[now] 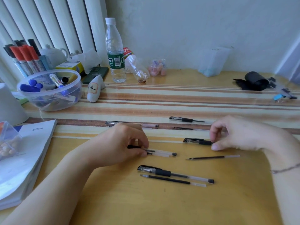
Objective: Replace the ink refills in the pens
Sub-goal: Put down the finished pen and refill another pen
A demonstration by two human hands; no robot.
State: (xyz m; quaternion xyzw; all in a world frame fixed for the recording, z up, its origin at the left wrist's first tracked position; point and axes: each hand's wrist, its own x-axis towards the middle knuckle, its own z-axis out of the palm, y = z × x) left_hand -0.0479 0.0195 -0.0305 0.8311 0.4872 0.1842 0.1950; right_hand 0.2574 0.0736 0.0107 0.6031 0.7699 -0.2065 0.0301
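Several gel pens and loose refills lie on the wooden desk (162,205). My left hand (123,143) pinches a clear pen barrel (162,153) with a refill beside it, flat on the desk. My right hand (233,135) pinches the grip end of a capped black pen piece (196,141). A loose refill (212,157) lies just in front of that hand. A whole pen (175,173) and another refill (172,181) lie nearer to me. Further back are a clear pen (133,124), a capped front piece (185,119) and a thin refill (186,128).
A plastic bowl of markers (50,90) and a marker holder (26,57) stand at the back left, with a water bottle (114,51) near them. A stack of booklets (24,159) lies at the left edge. A black roll (254,81) and binder clips (282,93) sit at the back right.
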